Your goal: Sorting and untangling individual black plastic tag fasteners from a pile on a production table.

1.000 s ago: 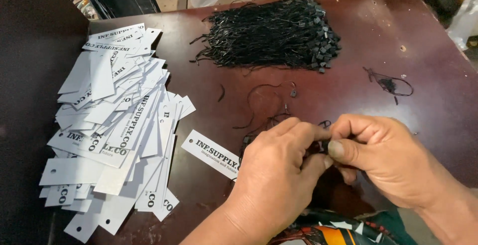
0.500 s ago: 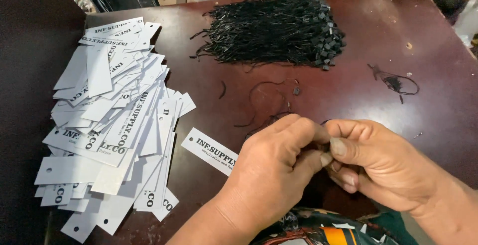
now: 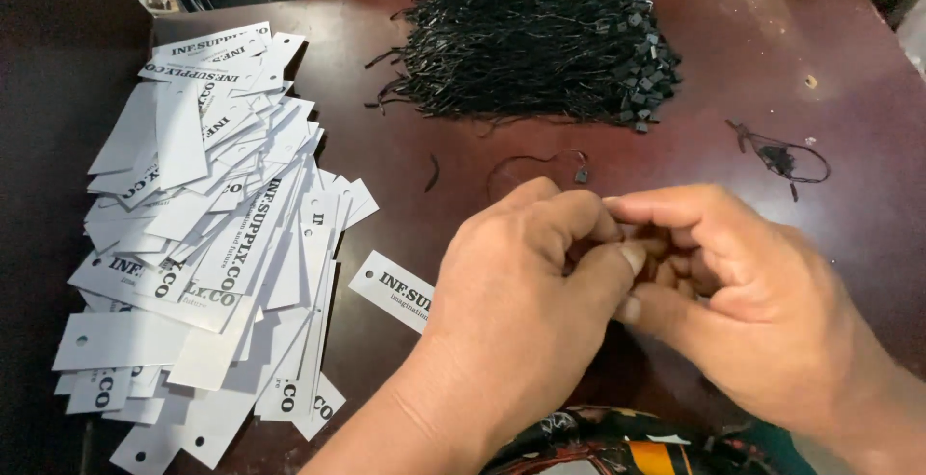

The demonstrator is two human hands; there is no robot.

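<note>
Two hands meet fingertip to fingertip over a dark red counter (image 3: 405, 157). The left hand (image 3: 526, 292) and right hand (image 3: 743, 292) have drawn closer than a moment ago, pinching something small (hidden between them). One white tag (image 3: 391, 287) lies beside the left hand; black strings (image 3: 540, 46) are heaped beyond.

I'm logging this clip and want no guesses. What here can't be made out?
Head view, the only one:
- What the left hand and right hand pinch: hidden by the fingers.
- Single tag: its right end hidden under the left hand.
- Colourful cloth: cut off by the bottom edge.
</note>
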